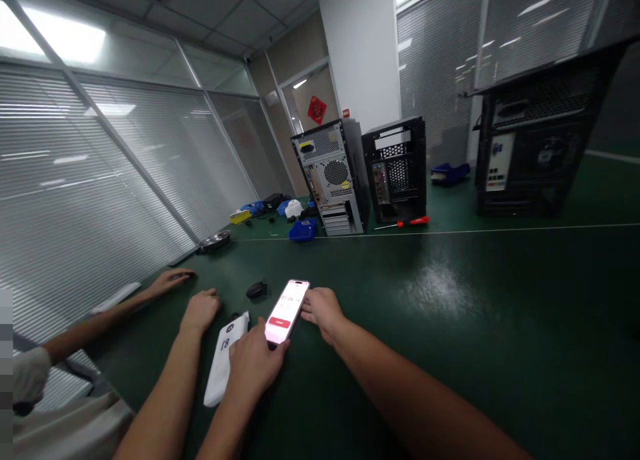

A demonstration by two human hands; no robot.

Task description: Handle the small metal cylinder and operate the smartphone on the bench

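Observation:
A lit smartphone (287,307) with a pale screen and a red button is tilted up slightly at the middle of the green table. My left hand (256,355) grips its lower end, thumb along the bottom right corner. At the upper right edge, the fingers of my right hand (324,312) are bent against the phone's side; their tips are partly hidden. Beneath and beside my left wrist lies a white pouch-like item (220,363) marked 18. A small black object, perhaps a mouse (255,290), lies just left of the phone.
On the left, a co-worker's two hands (201,309) rest on the green table (380,280). Three computer cases (345,187) stand farther back, with a red screwdriver (414,221) before the middle one. Blue trays (303,231) and loose parts lie at the back left.

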